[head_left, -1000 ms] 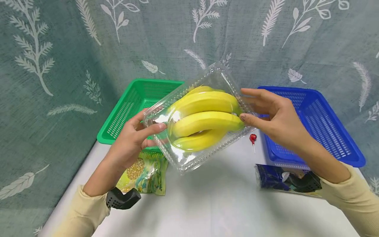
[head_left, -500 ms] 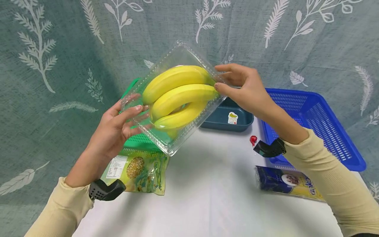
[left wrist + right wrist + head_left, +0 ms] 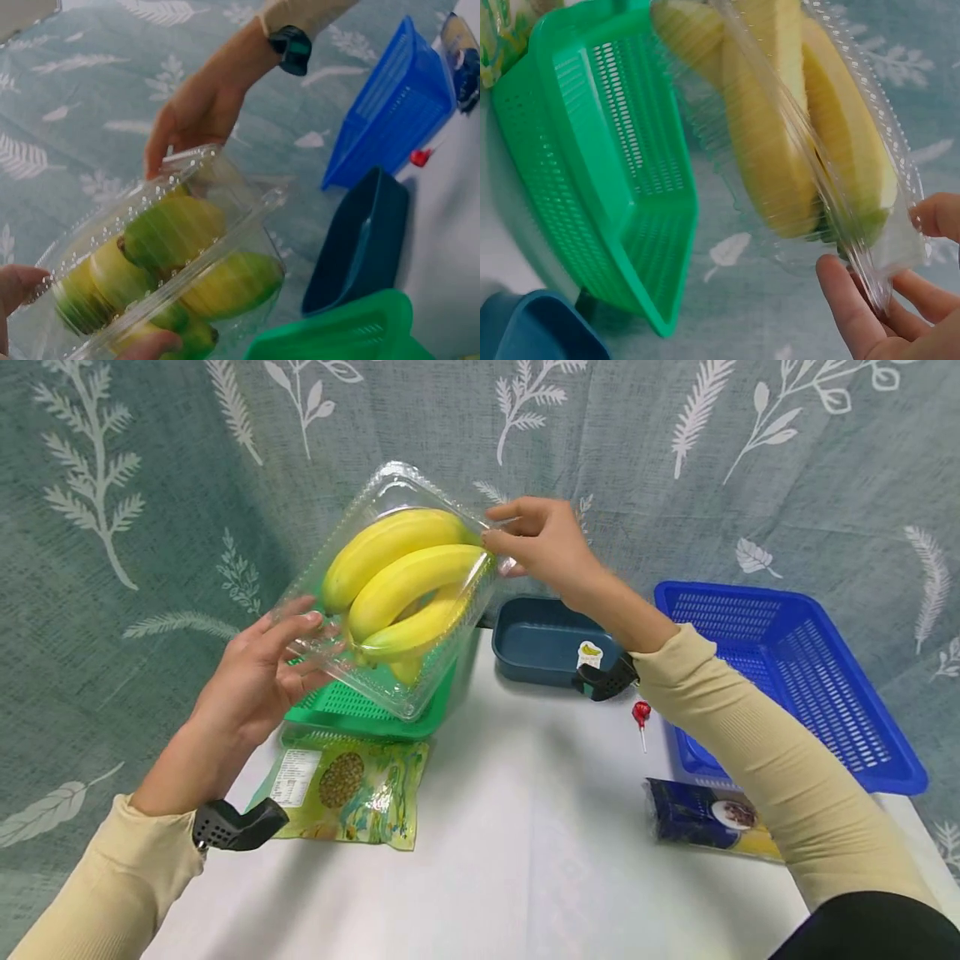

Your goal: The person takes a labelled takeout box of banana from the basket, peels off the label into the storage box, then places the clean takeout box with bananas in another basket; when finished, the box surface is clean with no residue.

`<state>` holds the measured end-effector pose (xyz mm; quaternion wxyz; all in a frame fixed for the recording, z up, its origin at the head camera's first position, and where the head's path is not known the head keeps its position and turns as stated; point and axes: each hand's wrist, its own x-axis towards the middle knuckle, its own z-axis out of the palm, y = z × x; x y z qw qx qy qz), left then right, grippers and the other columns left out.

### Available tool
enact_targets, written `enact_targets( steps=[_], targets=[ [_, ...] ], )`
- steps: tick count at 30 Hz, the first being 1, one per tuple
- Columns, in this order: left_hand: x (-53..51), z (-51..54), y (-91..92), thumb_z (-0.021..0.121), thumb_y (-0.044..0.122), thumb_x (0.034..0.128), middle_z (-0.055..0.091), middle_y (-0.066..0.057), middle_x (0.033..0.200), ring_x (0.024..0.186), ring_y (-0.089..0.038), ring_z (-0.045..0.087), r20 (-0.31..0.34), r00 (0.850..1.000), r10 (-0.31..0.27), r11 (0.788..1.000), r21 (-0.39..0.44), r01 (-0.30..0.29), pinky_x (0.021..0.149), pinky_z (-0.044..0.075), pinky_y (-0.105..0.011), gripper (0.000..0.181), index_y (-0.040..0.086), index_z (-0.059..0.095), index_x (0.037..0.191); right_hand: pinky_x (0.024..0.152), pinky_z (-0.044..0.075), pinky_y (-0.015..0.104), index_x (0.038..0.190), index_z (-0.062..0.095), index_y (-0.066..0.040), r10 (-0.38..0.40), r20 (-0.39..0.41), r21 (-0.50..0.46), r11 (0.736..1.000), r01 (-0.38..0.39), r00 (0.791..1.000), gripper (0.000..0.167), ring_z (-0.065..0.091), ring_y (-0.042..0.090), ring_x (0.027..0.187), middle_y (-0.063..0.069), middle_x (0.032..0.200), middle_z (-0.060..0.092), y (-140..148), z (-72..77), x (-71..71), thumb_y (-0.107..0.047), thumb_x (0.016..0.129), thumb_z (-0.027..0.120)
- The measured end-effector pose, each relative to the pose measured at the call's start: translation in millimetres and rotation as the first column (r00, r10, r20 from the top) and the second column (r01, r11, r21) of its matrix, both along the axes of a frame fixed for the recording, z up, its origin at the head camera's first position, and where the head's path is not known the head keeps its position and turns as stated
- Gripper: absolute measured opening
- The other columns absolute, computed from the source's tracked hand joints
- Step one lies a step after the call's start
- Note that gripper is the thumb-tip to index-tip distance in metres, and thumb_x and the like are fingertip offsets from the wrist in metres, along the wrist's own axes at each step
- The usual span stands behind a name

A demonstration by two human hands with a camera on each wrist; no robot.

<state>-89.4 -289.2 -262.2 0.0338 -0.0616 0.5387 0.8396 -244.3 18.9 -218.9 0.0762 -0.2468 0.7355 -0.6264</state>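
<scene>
Several yellow bananas (image 3: 416, 578) lie inside a clear plastic clamshell box (image 3: 408, 708), which is held tilted in the air. Its left end is in my left hand (image 3: 247, 672), thumb on the near face and fingers behind. At the upper right corner, my right hand (image 3: 551, 547) pinches the rim between thumb and fingers. Below and behind the box stands a green basket (image 3: 375, 722), partly covered by it. In the right wrist view the box (image 3: 780, 259) hangs beside the open mouth of the green basket (image 3: 656, 277).
A dark teal tub (image 3: 536, 672) with a banana sticker stands at the back middle. To its right is a blue basket (image 3: 780, 652). A red lollipop (image 3: 641, 714) and a blue-and-yellow packet (image 3: 705, 818) lie nearby. A green bag (image 3: 345, 789) lies before the green basket.
Both hands have carried the banana box left and upward, over the green basket. The teal tub, hidden behind the box at first, has come into view. My right forearm now reaches across it.
</scene>
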Motion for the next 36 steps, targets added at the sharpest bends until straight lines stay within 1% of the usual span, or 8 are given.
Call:
enact_targets(
  steps=[5, 9, 15, 19, 22, 28, 32, 36],
  targets=[
    [-3.8, -5.3, -8.5, 0.058, 0.023, 0.1018, -0.024, -0.004, 0.162, 0.142, -0.028, 0.036, 0.098, 0.995, 0.024, 1.000, -0.006, -0.024, 0.087, 0.056, -0.028, 0.062, 0.024, 0.030, 0.157, 0.082, 0.059, 0.038, 0.134, 0.061, -0.001, -0.036, 0.072, -0.005, 0.999, 0.037, 0.997, 0.040, 0.063, 0.024, 0.109, 0.014, 0.126, 0.063, -22, -7.2, -12.8, -0.011, 0.096, 0.067],
    [-8.6, -12.8, -10.0, 0.056, 0.026, 0.1020, -0.028, 0.001, 0.161, 0.151, -0.023, -0.010, 0.160, 0.986, 0.049, 0.998, 0.021, -0.053, 0.094, 0.052, -0.026, 0.072, 0.028, 0.015, 0.161, 0.083, 0.058, 0.037, 0.133, 0.062, -0.002, -0.060, 0.074, 0.038, 0.998, 0.057, 0.995, 0.039, 0.060, 0.022, 0.112, 0.012, 0.133, 0.058, -37, -14.1, -23.2, -0.014, 0.096, 0.068],
    [-19.3, -21.2, -9.3, 0.056, 0.026, 0.1020, -0.022, 0.008, 0.162, 0.151, -0.016, -0.009, 0.238, 0.968, 0.078, 0.995, 0.048, -0.091, 0.108, 0.041, -0.027, 0.075, 0.032, 0.010, 0.161, 0.077, 0.058, 0.033, 0.136, 0.061, -0.008, -0.113, 0.068, 0.198, 0.975, 0.098, 0.991, 0.040, 0.063, 0.020, 0.108, 0.009, 0.141, 0.052, -57, -26.4, -39.0, -0.021, 0.098, 0.064],
    [-21.9, -25.9, -15.1, 0.054, 0.024, 0.1029, -0.024, 0.017, 0.161, 0.152, -0.014, -0.007, 0.266, 0.960, 0.083, 0.985, 0.126, -0.120, 0.103, 0.045, -0.027, 0.077, 0.036, 0.005, 0.160, 0.063, 0.054, 0.025, 0.141, 0.058, -0.012, -0.137, 0.009, 0.359, 0.925, 0.125, 0.990, 0.042, 0.064, 0.014, 0.075, 0.010, 0.133, 0.060, -81, -30.2, -47.5, -0.027, 0.101, 0.058],
    [-21.6, -29.9, -19.6, 0.052, 0.023, 0.1040, -0.028, 0.021, 0.158, 0.151, -0.014, -0.008, 0.280, 0.956, 0.084, 0.978, 0.161, -0.133, 0.101, 0.048, -0.027, 0.074, 0.036, 0.006, 0.160, 0.048, 0.042, 0.021, 0.143, 0.055, -0.011, -0.123, -0.063, 0.454, 0.880, 0.138, 0.990, 0.044, 0.046, 0.009, 0.048, 0.010, 0.103, 0.069, -99, -37.1, -52.4, -0.029, 0.104, 0.053],
    [-28.2, -39.9, -23.0, 0.053, 0.023, 0.1038, -0.033, 0.021, 0.156, 0.152, -0.014, -0.005, 0.324, 0.942, 0.091, 0.981, 0.132, -0.140, 0.099, 0.049, -0.027, 0.070, 0.031, 0.013, 0.161, 0.041, 0.029, 0.022, 0.148, 0.047, -0.004, -0.037, -0.210, 0.595, 0.788, 0.158, 0.977, 0.047, 0.025, 0.007, 0.038, 0.001, 0.062, 0.052, -115, -53.8, -56.4, -0.026, 0.106, 0.045],
    [-35.8, -46.5, -25.1, 0.054, 0.024, 0.1037, -0.030, 0.017, 0.159, 0.152, -0.016, -0.004, 0.356, 0.930, 0.090, 0.988, 0.089, -0.130, 0.101, 0.048, -0.027, 0.074, 0.032, 0.008, 0.161, 0.048, 0.035, 0.026, 0.155, 0.034, -0.004, 0.015, -0.196, 0.638, 0.761, 0.116, 0.980, 0.052, 0.024, 0.010, 0.040, 0.007, 0.068, 0.057, -119, -65.5, -53.8, -0.027, 0.108, 0.040],
    [-42.4, -51.9, -32.3, 0.049, 0.025, 0.1056, -0.033, 0.014, 0.158, 0.151, -0.017, -0.009, 0.372, 0.924, 0.089, 0.988, 0.081, -0.128, 0.106, 0.042, -0.029, 0.073, 0.034, 0.002, 0.160, 0.071, 0.047, 0.030, 0.155, 0.032, -0.004, 0.054, -0.200, 0.638, 0.765, 0.088, 0.978, 0.053, 0.054, 0.015, 0.062, 0.015, 0.122, 0.065, -124, -67.2, -48.4, -0.029, 0.109, 0.040]
  ],
)
